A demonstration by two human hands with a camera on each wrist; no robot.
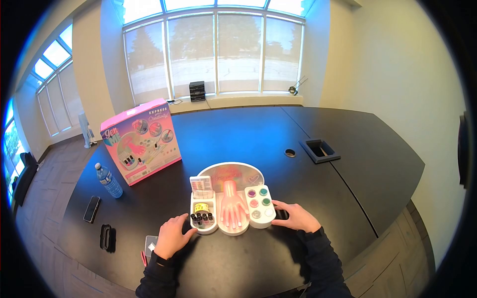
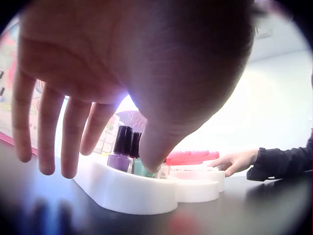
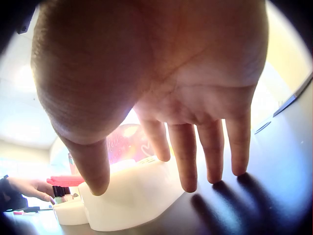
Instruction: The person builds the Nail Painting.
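Note:
A white nail-salon playset (image 1: 233, 229) stands on the black table, with a pink model hand (image 1: 231, 206) palm down in its middle. Small black-capped nail polish bottles (image 1: 201, 218) and a yellow roll (image 1: 201, 207) fill its left tray. Round pots of coloured glitter (image 1: 252, 193) sit in the right tray. My left hand (image 1: 174, 235) is at the set's left side, its fingers straight and spread, the thumb by a polish bottle (image 2: 119, 162) in the left wrist view. At the right side my right hand (image 1: 297, 217) has its thumb and forefinger against the white tray wall (image 3: 122, 205), other fingers extended downward.
A pink product box (image 1: 141, 141) stands at the back left, near a water bottle (image 1: 109, 181). A phone (image 1: 92, 209), a black case-like item (image 1: 106, 237) and a small clear container (image 1: 151, 245) lie at left. A square table opening (image 1: 320, 150) is at back right.

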